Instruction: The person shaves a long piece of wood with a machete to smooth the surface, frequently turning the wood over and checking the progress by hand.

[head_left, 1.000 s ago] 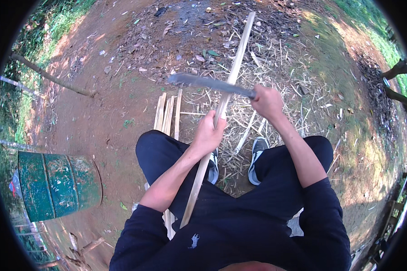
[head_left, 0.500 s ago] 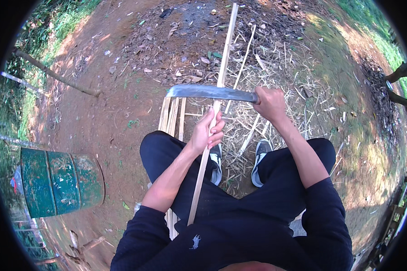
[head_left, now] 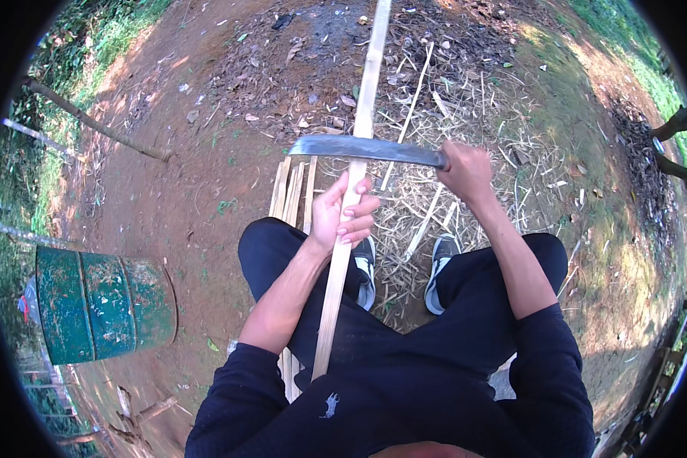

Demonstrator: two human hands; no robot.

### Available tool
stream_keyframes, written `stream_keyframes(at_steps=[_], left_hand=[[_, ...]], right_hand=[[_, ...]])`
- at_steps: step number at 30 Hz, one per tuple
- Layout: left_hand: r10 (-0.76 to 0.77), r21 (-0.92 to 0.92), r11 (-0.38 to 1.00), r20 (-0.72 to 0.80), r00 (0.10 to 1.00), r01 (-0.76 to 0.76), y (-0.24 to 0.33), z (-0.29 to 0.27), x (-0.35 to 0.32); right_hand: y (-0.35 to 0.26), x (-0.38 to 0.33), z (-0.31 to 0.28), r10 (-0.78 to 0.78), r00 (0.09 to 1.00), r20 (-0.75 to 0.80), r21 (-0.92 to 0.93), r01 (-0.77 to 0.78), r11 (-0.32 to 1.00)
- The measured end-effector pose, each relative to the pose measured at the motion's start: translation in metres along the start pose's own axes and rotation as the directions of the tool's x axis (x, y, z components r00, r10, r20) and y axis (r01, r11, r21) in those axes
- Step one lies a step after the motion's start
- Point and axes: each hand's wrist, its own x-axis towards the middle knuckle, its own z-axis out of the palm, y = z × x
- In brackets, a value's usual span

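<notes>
A long pale bamboo strip (head_left: 368, 84) runs from my lap up toward the top of the view. My left hand (head_left: 342, 214) grips it at mid-length, just above my knees. My right hand (head_left: 466, 169) is closed on the handle of a large curved knife (head_left: 362, 147). Its grey blade lies crosswise against the strip, just above my left hand. Both my legs are in dark trousers, with my feet in dark shoes (head_left: 440, 263) on the ground below the blade.
Several split bamboo strips (head_left: 291, 195) lie on the bare earth by my left knee. Shavings and dry leaves (head_left: 427, 114) litter the ground ahead. A green metal drum (head_left: 99, 301) lies at the lower left. A thin pole (head_left: 91, 120) slants at the upper left.
The bamboo strip has swung from leaning right to nearly upright. The knife blade sits lower along the strip, closer to my left hand.
</notes>
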Motion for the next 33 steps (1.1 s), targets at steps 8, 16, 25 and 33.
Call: stream_keyframes(at_steps=[8,16,25,33], left_hand=[[-0.071,0.056,0.996,-0.074,0.995,0.075,-0.021,0.006,0.004],[-0.03,-0.1,0.994,0.052,0.998,0.035,-0.014,-0.002,0.001],[-0.169,-0.03,0.984,0.142,0.975,0.175,-0.023,0.004,0.003],[-0.184,0.117,0.977,0.037,0.982,0.179,-0.028,0.007,0.004]], right_hand=[[0.005,0.006,-0.011,-0.061,0.997,-0.039,-0.087,0.058,0.995],[-0.011,0.001,-0.022,-0.059,0.996,-0.063,0.01,0.059,0.998],[-0.028,0.009,-0.034,0.124,0.991,-0.049,0.166,-0.115,0.979],[-0.033,0.008,-0.037,0.038,0.999,-0.012,0.155,-0.036,0.987]])
